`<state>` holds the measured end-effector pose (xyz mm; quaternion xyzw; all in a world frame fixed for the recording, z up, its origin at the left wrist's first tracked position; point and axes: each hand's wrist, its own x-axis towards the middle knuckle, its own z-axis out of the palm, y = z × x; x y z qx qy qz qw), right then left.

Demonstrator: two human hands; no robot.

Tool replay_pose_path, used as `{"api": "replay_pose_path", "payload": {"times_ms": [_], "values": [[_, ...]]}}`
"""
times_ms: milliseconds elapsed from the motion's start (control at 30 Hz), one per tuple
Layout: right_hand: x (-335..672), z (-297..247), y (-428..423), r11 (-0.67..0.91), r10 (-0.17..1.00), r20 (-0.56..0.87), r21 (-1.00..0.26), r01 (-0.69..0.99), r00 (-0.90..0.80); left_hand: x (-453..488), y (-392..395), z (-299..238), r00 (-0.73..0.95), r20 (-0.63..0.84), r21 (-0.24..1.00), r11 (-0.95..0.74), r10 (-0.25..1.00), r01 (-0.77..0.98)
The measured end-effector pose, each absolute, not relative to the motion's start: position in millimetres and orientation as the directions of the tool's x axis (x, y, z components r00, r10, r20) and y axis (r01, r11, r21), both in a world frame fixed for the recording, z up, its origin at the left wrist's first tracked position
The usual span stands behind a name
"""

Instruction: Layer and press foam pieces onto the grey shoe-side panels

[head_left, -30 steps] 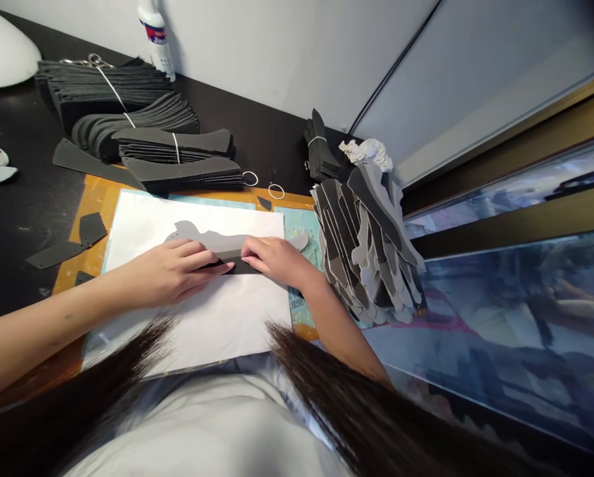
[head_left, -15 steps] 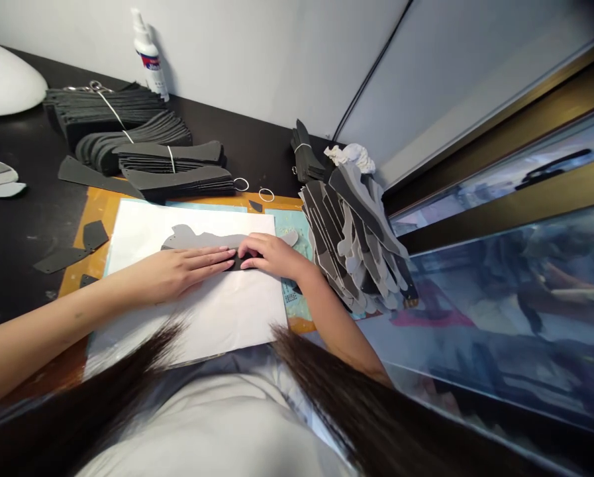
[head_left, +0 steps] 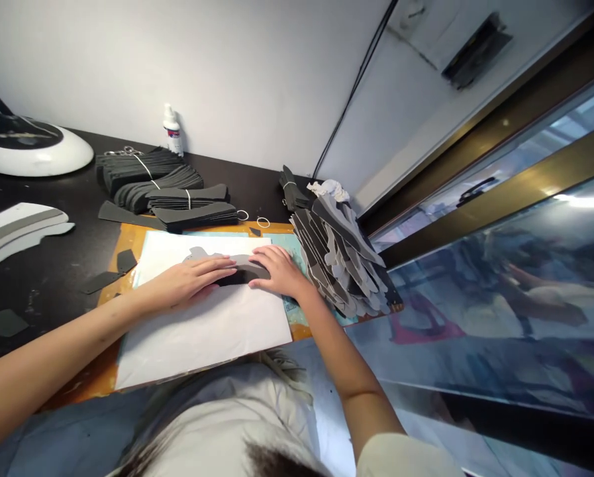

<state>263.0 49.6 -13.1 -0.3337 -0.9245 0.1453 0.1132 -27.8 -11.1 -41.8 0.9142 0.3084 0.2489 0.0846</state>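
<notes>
A light grey cut-out piece (head_left: 197,253) with a wavy edge lies on white paper (head_left: 212,338), and a dark grey curved strip (head_left: 240,275) lies along its near side. Outstretched fingers of my left hand (head_left: 190,281) rest flat over the left part of both. At their right end is my right hand (head_left: 281,273), fingers and thumb spread apart, the tips touching the strip. My palms and fingers hide much of the two pieces.
Banded stacks of dark pieces (head_left: 192,197) and a white spray bottle (head_left: 173,129) stand at the back. Layered grey pieces (head_left: 339,258) fan out on the right, beside a glass pane (head_left: 500,298). Left are a white lamp base (head_left: 38,159), pale curved pieces (head_left: 23,228) and dark scraps (head_left: 102,281).
The view has tilted up, showing more wall. My right hand has gone from curled fingers to spread ones and sits further toward the strip's right end. My left hand still lies flat.
</notes>
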Motion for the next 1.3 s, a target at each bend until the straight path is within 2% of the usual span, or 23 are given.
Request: {"api": "replay_pose_path", "payload": {"times_ms": [100, 200, 367, 467, 567, 633, 700, 833, 900, 1000, 1100, 1233, 1300], "values": [[263, -8, 47, 0.792, 0.587, 0.118, -0.287, 0.539, -0.801, -37, -8, -37, 0.687, 0.366, 0.260, -0.778, 0.628, 0.572], [262, -3, 50, 0.833, 0.535, 0.127, -0.248, 0.495, -0.835, -46, -6, -35, 0.692, 0.319, 0.292, -0.762, 0.648, 0.579], [253, 14, 51, 0.815, 0.574, 0.174, -0.223, 0.535, -0.800, -52, -9, -18, 0.623, 0.422, 0.303, -0.750, 0.658, 0.587], [246, 36, 44, 0.804, 0.591, 0.293, -0.284, 0.522, -0.751, -56, -14, -2, 0.460, 0.548, 0.373, -0.696, 0.699, 0.613], [242, 62, 35, 0.819, 0.572, 0.427, -0.346, 0.458, -0.700, -60, -20, 12, 0.201, 0.580, 0.546, -0.560, 0.789, 0.624], [241, 74, 31, 0.802, 0.594, 0.443, -0.386, 0.455, -0.672, -62, -23, 18, 0.098, 0.527, 0.666, -0.483, 0.844, 0.568], [242, 80, 31, 0.752, 0.649, 0.394, -0.460, 0.471, -0.651, -62, -25, 22, 0.084, 0.476, 0.743, -0.451, 0.875, 0.495], [244, 79, 40, 0.611, 0.740, 0.241, -0.633, 0.477, -0.628, -61, -25, 25, 0.110, 0.424, 0.786, -0.426, 0.899, 0.448], [245, 76, 45, 0.558, 0.757, 0.201, -0.694, 0.455, -0.622, -60, -26, 27, 0.110, 0.351, 0.832, -0.363, 0.930, 0.420], [244, 73, 50, 0.515, 0.761, 0.150, -0.731, 0.447, -0.631, -57, -28, 33, 0.117, 0.162, 0.919, -0.193, 0.980, 0.343], [239, 71, 51, 0.503, 0.767, 0.133, -0.731, 0.461, -0.627, -53, -30, 44, 0.105, 0.031, 0.953, -0.061, 0.994, 0.297], [231, 68, 51, 0.504, 0.773, 0.217, -0.781, 0.369, -0.596, -50, -30, 54, 0.086, -0.025, 0.964, 0.001, 0.996, 0.266], [230, 64, 51, 0.467, 0.786, 0.206, -0.815, 0.342, -0.583, -49, -29, 55, 0.103, -0.041, 0.966, 0.013, 0.994, 0.258]]}}
